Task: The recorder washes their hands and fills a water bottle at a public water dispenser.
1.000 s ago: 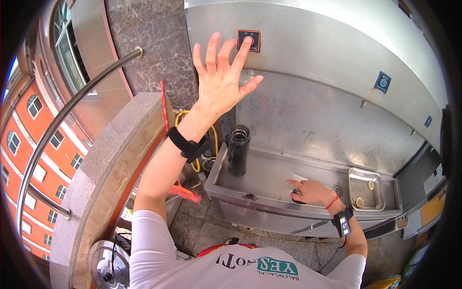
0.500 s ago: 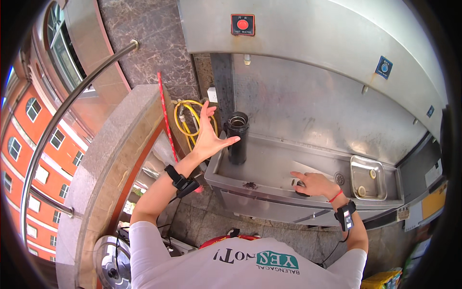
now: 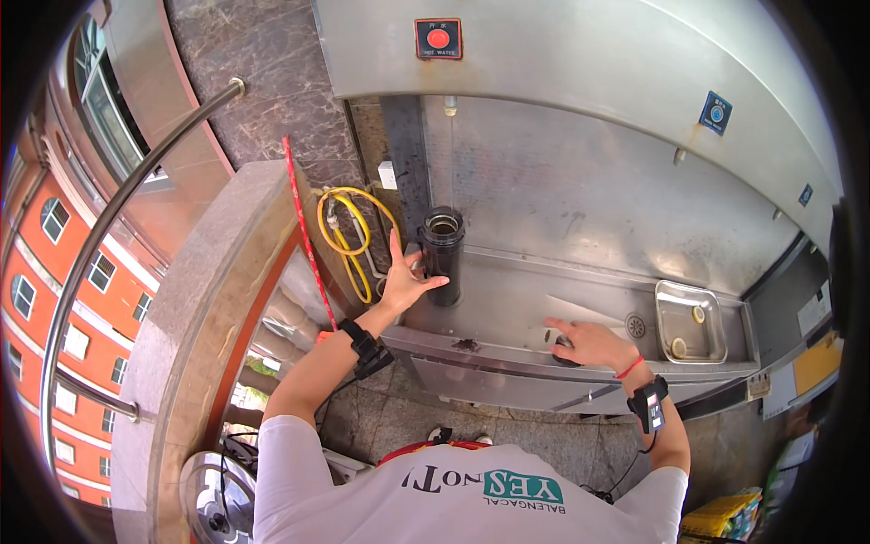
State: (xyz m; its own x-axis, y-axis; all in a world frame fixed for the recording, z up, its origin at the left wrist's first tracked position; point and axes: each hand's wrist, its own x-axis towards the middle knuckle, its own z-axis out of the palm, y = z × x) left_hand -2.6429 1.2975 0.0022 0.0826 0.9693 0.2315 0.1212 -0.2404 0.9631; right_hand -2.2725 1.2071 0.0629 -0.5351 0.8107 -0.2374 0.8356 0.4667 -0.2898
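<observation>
While a tray holds slices, the flask gapes.

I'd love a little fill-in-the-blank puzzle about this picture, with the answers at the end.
The uncapped bottle beside the left hand is coloured ____.
The coiled hose is coloured ____.
The metal tray holds ____ round, pale slices.
The hand nearer the tray is the person's ____ one.

Missing words: black; yellow; two; right.

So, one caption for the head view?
Left hand at an open black flask beneath the spout, right hand holding a dark object.
</observation>
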